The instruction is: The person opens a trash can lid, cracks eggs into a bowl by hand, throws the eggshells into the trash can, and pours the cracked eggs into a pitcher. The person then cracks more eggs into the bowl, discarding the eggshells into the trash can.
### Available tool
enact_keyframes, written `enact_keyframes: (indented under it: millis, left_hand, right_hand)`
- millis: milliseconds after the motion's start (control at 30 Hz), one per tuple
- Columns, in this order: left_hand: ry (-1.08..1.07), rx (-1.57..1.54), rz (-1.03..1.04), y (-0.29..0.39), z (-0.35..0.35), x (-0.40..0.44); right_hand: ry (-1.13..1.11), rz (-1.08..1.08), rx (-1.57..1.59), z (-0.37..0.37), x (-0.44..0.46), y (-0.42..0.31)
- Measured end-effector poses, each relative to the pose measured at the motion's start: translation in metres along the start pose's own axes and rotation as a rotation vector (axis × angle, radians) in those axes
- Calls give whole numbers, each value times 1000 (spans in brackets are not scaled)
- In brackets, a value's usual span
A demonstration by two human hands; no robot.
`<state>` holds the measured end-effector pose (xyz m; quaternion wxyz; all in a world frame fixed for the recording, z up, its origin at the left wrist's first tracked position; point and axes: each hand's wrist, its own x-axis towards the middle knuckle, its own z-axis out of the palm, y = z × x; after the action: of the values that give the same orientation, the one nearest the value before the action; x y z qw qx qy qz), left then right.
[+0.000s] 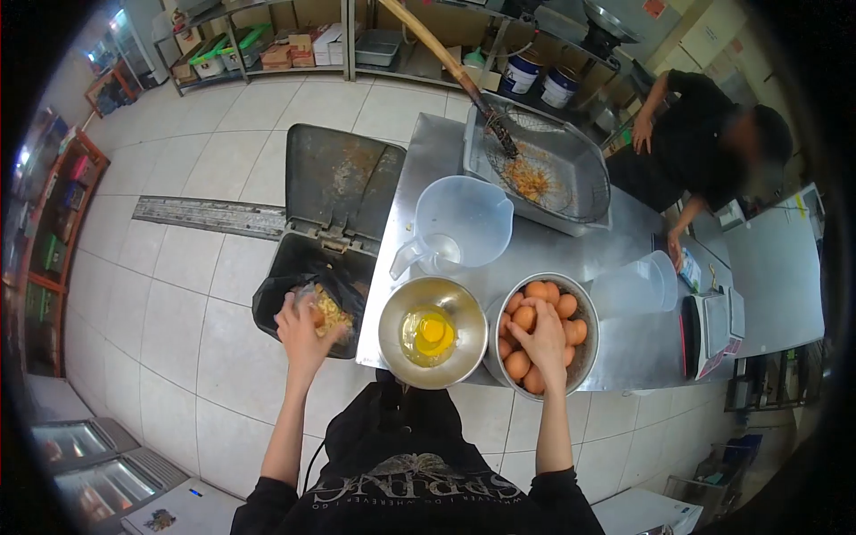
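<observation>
Holding an egg (523,318) with right grip (541,342), fingers curled round it, inside the pot (496,358) of eggs. Left grip (303,341) is over the open bin (290,254), fingers bent; can't tell if it holds anything. Bowl (470,336) with yolk (433,330) sits between grips, beside pot, on the surface (557,259). Jug (464,214) behind bowl, tray (584,169) farther back, scale (713,323) off right.

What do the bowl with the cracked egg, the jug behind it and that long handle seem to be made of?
Bowl: metal, probably stainless steel; smooth, with a soft sheen.
Jug: probably plastic, frosted-looking; it's cloudy and translucent.
Long handle: likely wood, given its uneven yellow-brown surface; I can't tell whether it's varnished.
</observation>
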<state>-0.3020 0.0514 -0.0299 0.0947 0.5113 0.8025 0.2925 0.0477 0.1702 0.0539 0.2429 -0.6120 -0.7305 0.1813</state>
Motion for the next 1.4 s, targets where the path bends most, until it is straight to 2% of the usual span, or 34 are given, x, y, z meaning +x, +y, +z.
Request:
enact_keyframes:
  millis: [33, 67, 133, 167, 267, 333, 400, 467, 533, 600, 667, 733, 767, 800, 833, 867, 900, 933, 1000, 1067, 1100, 1167, 1233, 1300, 1400]
  left_hand:
    - [220, 154, -50, -7, 8, 6]
    - [237, 146, -45, -15, 12, 11]
    - [334, 3, -216, -20, 13, 12]
    - [357, -48, -194, -21, 11, 13]
    - [381, -237, -200, -16, 7, 13]
    - [412, -230, -161, -8, 4, 11]
    - [401, -386, -168, 3, 5, 12]
    - [393, -468, -164, 11, 10, 11]
    - [391, -628, -144, 27, 17, 7]
    - [310, -664, -142, 51, 22, 1]
    - [121, -801, -116, 88, 14, -4]
    - [-34, -824, 96, 113, 12, -6]
    - [-94, -834, 205, 127, 10, -3]
    - [-156, -843, 313, 141, 8, 0]
    - [-155, -842, 309, 153, 4, 3]
    - [-240, -847, 326, 164, 1, 6]
    - [-326, -850, 345, 169, -2, 8]
    - [-323, -848, 348, 168, -1, 9]
    - [-389, -989, 273, 165, 5, 9]
    - [-378, -956, 270, 160, 10, 7]
    - [-367, -926, 270, 158, 12, 6]
    - [-385, -859, 285, 154, 13, 5]
    - [-398, -789, 302, 152, 18, 2]
    - [-234, -555, 423, 148, 30, -7]
    - [-159, -538, 373, 146, 43, -15]
  right_hand:
    - [-61, -1, -17, 2, 3, 1]
    - [-118, -4, -40, 3, 9, 3]
    - [-112, -40, -44, 12, 9, 18]
    - [-33, -110, 116, 19, 10, 28]
    - [-127, 263, 757, 4, 8, 11]
    - [-321, 535, 1796, -1, 14, -2]
    - [-367, 488, 1802, 1, 11, -16]
    - [-88, 37, 1101, 14, -1, -24]
    - [113, -319, 521, 14, 1, -33]
    - [-193, -553, -3, 21, 10, -14]
    - [-205, -511, -38, 21, 12, -20]
    - [-234, -421, 208, 12, 10, -36]
    - [-297, -246, 314, 6, 7, -49]
    - [-305, -248, 313, 8, 6, -53]
    - [-424, -11, 657, 10, 5, -55]
    - [-533, 239, 997, 12, 4, -57]
    - [-532, 237, 1000, 13, 4, -54]
    - [-620, 258, 1048, 16, 5, -49]
    - [-710, 277, 1097, 17, 6, -50]
    - [-639, -34, 871, 14, 1, -59]
    - [-639, -29, 873, 12, 1, -60]
    - [-571, -267, 545, 9, 4, -62]
    - [-548, -257, 467, 19, -1, -59]
    - [-544, -200, 388, 27, -4, -66]
    - [-422, -229, 318, 46, -10, -64]
